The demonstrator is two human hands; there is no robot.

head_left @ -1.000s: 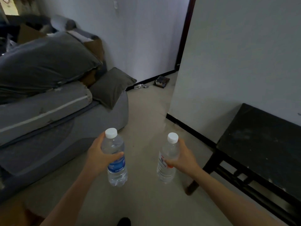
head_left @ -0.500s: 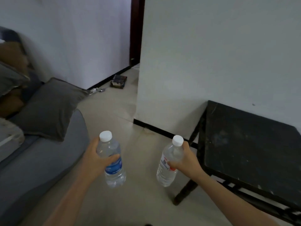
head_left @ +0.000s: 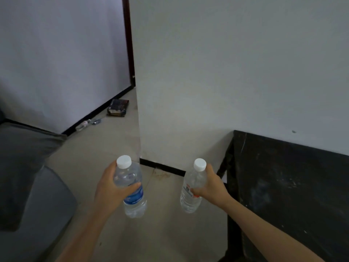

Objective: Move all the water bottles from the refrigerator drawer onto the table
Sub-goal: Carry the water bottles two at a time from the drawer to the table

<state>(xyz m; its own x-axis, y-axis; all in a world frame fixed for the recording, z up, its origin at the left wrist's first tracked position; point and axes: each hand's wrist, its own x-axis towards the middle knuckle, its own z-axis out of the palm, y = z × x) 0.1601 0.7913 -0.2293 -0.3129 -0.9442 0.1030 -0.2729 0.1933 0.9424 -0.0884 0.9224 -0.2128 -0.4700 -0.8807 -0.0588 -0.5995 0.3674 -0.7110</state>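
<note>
My left hand (head_left: 110, 190) grips a clear water bottle with a blue label (head_left: 132, 188) and a white cap, held upright above the floor. My right hand (head_left: 212, 186) holds a second clear water bottle with a white and red label (head_left: 190, 191), also upright, just left of the black table (head_left: 287, 186). The table's dark top stands against the white wall at the right. The refrigerator drawer is out of view.
A grey sofa (head_left: 28, 186) with a dark cushion fills the left side. A white wall corner (head_left: 139, 129) juts out ahead, with a passage to its left. A dark box (head_left: 118, 107) and small litter lie on the beige floor by the skirting.
The view has swung to the right: the sofa slid further out on the left and the black table came closer. Both hands kept their bottles, now nearer the table.
</note>
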